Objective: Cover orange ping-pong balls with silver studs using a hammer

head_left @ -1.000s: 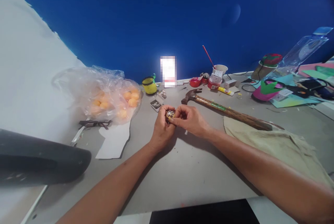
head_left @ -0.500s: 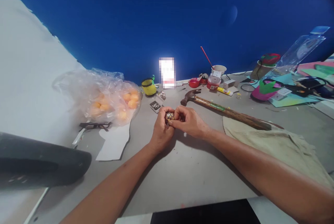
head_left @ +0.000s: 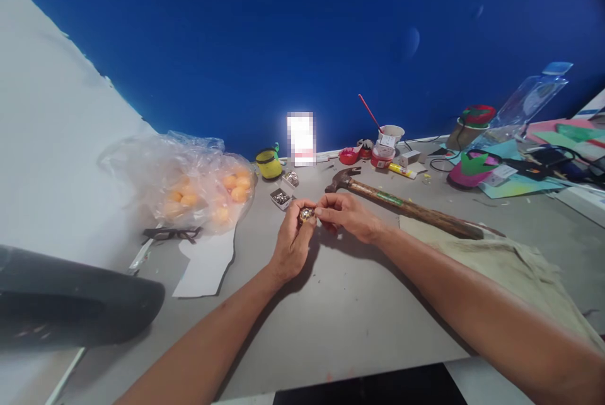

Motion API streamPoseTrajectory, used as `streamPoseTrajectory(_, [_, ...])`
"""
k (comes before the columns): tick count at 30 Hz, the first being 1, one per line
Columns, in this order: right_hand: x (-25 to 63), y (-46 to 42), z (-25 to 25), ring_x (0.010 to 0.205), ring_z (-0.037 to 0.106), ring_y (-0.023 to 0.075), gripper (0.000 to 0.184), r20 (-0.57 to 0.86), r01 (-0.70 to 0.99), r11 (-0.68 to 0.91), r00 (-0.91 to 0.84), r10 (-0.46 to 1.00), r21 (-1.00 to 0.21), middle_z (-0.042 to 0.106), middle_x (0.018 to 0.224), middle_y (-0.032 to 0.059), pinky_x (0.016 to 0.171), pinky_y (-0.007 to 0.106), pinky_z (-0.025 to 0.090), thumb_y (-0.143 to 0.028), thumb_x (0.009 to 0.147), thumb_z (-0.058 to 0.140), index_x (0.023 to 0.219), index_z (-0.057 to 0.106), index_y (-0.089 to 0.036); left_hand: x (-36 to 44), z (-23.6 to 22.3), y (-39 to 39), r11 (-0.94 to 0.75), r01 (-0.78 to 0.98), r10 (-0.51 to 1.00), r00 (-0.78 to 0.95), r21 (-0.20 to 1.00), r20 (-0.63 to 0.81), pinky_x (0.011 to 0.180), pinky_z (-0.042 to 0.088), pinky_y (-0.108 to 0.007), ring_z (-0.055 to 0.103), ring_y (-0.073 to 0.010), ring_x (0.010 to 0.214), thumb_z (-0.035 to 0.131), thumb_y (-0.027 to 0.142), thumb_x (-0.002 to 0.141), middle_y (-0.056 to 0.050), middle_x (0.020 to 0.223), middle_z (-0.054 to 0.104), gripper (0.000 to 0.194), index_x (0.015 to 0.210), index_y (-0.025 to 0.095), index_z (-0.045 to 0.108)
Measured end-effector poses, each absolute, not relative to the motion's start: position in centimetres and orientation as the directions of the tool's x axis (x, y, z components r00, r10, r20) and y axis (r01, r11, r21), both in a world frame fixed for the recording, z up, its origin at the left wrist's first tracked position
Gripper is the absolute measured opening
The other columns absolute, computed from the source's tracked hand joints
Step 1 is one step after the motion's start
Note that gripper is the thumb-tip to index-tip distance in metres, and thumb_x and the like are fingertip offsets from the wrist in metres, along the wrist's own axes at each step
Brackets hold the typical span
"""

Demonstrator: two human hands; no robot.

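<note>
My left hand [head_left: 292,238] is closed round a small ball [head_left: 306,215] whose surface is covered with shiny silver and gold-toned studs, with some yellow-orange showing between them. At the ball's right side, my right hand [head_left: 347,216] pinches thumb and forefinger together. Whatever lies between those fingertips is too small to make out. Just beyond my left hand, a small open box [head_left: 281,197] holds loose shiny metal pieces that look like tacks. Behind it sits a rounded silver cluster [head_left: 292,178].
A hammer [head_left: 401,203] lies right of my hands, its handle end by a beige cloth [head_left: 477,266]. Leftward are a plastic bag [head_left: 155,165] of orange balls, glasses [head_left: 172,234], white paper [head_left: 205,266] and a dark cylinder [head_left: 75,298]. A yellow pot [head_left: 269,165] stands behind.
My right hand's fingers have shifted from against the ball to a pinch at its right edge. My left thumb now presses over the ball's front. The view has tilted slightly.
</note>
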State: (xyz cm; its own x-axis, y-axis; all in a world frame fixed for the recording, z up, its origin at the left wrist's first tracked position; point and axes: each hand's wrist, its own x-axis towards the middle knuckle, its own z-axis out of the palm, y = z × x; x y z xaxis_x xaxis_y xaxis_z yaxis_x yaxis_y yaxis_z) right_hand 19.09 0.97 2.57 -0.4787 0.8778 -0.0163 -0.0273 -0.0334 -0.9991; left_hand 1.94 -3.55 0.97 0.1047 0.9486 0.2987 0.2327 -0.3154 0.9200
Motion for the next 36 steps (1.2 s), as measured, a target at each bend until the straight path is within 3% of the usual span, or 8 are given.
streamPoseTrajectory(8, [19.1, 0.9, 2.8, 0.052, 0.050, 0.0090, 0.029, -0.016, 0.006, -0.015, -0.518, 0.855, -1.000, 0.060, 0.059, -0.0038, 0.048, 0.021, 0.038, -0.042, 0.073, 0.081, 0.074, 0.063, -0.019, 1.6, 0.5, -2.9, -0.218, 0.157, 0.975, 0.079, 0.963, 0.208, 0.069, 0.044, -0.029, 0.053, -0.0155, 0.072, 0.057, 0.037, 0.095, 0.000, 0.084, 0.059, 0.020, 0.106, 0.022, 0.062])
streamPoseTrajectory(12, [19.2, 1.1, 2.5, 0.051, 0.049, 0.0088, 0.026, -0.014, 0.056, 0.018, -0.522, 0.853, -0.998, 0.059, 0.056, -0.0041, 0.048, 0.021, 0.038, -0.040, 0.074, 0.080, 0.073, 0.063, -0.019, 1.6, 0.2, -2.2, -0.038, -0.050, 0.994, 0.097, 0.998, 0.042, 0.063, 0.043, -0.026, 0.054, -0.0145, 0.067, 0.063, 0.037, 0.088, 0.001, 0.076, 0.059, 0.022, 0.103, 0.021, 0.062])
streamPoseTrajectory(17, [19.3, 1.5, 1.9, 0.053, 0.053, 0.0088, 0.026, -0.030, 0.063, 0.005, -0.544, 0.838, -0.998, 0.069, 0.066, -0.0004, 0.048, 0.020, 0.039, -0.038, 0.074, 0.080, 0.076, 0.064, -0.018, 1.9, 0.5, -1.7, 0.187, -0.338, 0.975, 0.177, 0.923, -0.132, 0.058, 0.044, -0.024, 0.055, -0.0128, 0.062, 0.067, 0.037, 0.082, 0.000, 0.076, 0.061, 0.027, 0.102, 0.020, 0.060])
streamPoseTrajectory(23, [19.4, 1.6, 1.8, 0.053, 0.055, 0.0090, 0.023, -0.029, 0.101, 0.030, -0.537, 0.843, -0.994, 0.071, 0.068, 0.0001, 0.048, 0.020, 0.039, -0.035, 0.075, 0.080, 0.077, 0.065, -0.018, 1.6, 0.6, -1.4, 0.252, -0.365, 0.961, 0.206, 0.896, -0.187, 0.058, 0.045, -0.022, 0.056, -0.0118, 0.062, 0.067, 0.030, 0.081, -0.001, 0.073, 0.061, 0.025, 0.103, 0.017, 0.064])
streamPoseTrajectory(28, [19.3, 1.5, 1.9, 0.052, 0.054, 0.0112, 0.026, -0.005, 0.162, 0.094, -0.527, 0.850, -0.982, 0.064, 0.060, -0.0025, 0.049, 0.023, 0.037, -0.040, 0.077, 0.080, 0.076, 0.064, -0.019, 1.6, 0.2, -1.1, 0.240, -0.426, 0.965, 0.206, 0.872, -0.164, 0.058, 0.044, -0.023, 0.054, -0.0114, 0.061, 0.070, 0.035, 0.082, -0.001, 0.074, 0.061, 0.026, 0.100, 0.016, 0.065])
streamPoseTrajectory(32, [19.6, 2.0, 2.0, 0.063, 0.058, 0.0139, 0.012, 0.158, 0.385, 0.255, -0.264, 0.951, -0.887, 0.067, 0.069, -0.0007, 0.061, 0.027, 0.042, -0.028, 0.083, 0.072, 0.077, 0.065, -0.020, 1.5, 0.3, -1.1, 0.183, -0.430, 0.977, 0.183, 0.884, -0.113, 0.058, 0.042, -0.023, 0.053, -0.0103, 0.064, 0.076, 0.042, 0.081, -0.003, 0.087, 0.065, 0.033, 0.100, 0.017, 0.066])
streamPoseTrajectory(34, [20.3, 2.6, 2.1, 0.074, 0.062, 0.0177, 0.005, 0.239, 0.585, 0.274, -0.138, 0.961, -0.763, 0.072, 0.081, 0.0024, 0.070, 0.030, 0.044, -0.025, 0.087, 0.067, 0.084, 0.067, -0.021, 1.4, 0.4, -1.2, 0.132, -0.333, 0.982, 0.170, 0.934, -0.078, 0.058, 0.041, -0.022, 0.051, -0.0080, 0.063, 0.081, 0.035, 0.076, -0.004, 0.100, 0.068, 0.035, 0.102, 0.018, 0.065])
streamPoseTrajectory(36, [21.3, 3.4, 2.2, 0.090, 0.066, 0.0232, 0.010, 0.258, 0.753, 0.222, -0.071, 0.963, -0.620, 0.074, 0.099, 0.0071, 0.078, 0.034, 0.046, -0.026, 0.091, 0.065, 0.098, 0.070, -0.022, 1.4, 0.5, -1.4, 0.060, -0.200, 0.987, 0.157, 0.978, -0.029, 0.058, 0.040, -0.022, 0.049, -0.0067, 0.062, 0.082, 0.031, 0.075, -0.004, 0.107, 0.069, 0.036, 0.105, 0.019, 0.065])
